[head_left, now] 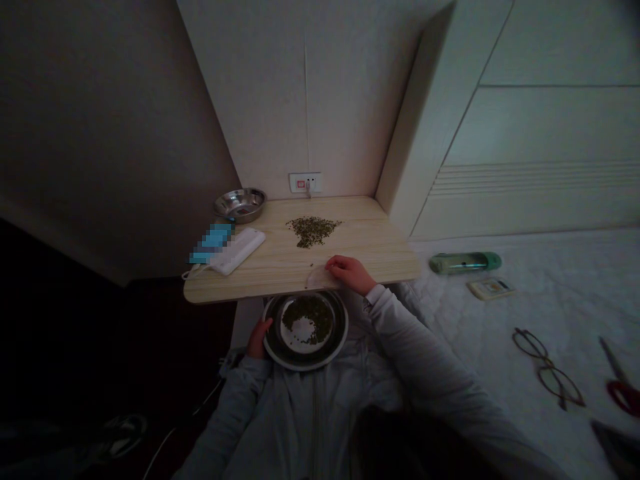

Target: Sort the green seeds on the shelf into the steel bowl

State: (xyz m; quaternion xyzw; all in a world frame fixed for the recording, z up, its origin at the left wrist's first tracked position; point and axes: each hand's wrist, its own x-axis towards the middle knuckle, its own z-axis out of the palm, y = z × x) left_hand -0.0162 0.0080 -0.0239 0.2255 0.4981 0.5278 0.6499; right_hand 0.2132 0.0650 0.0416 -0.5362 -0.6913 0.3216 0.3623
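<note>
My left hand grips the left side of a dark bowl with a pale rim, held over my lap at the table's front edge. Inside it sits a smaller white dish with small green beans or seeds around its bare middle. My right hand is above the table's front edge, thumb and fingers pinched together; what they hold, if anything, is too small to make out. Under its fingertips lies a translucent round piece. Farther back, a loose pile of the green seeds is spread on the tabletop.
The light wooden table carries a steel bowl, a white power strip and a blurred blue item at left. On the white bedding at right lie a green bottle, a small pale device, glasses and scissors.
</note>
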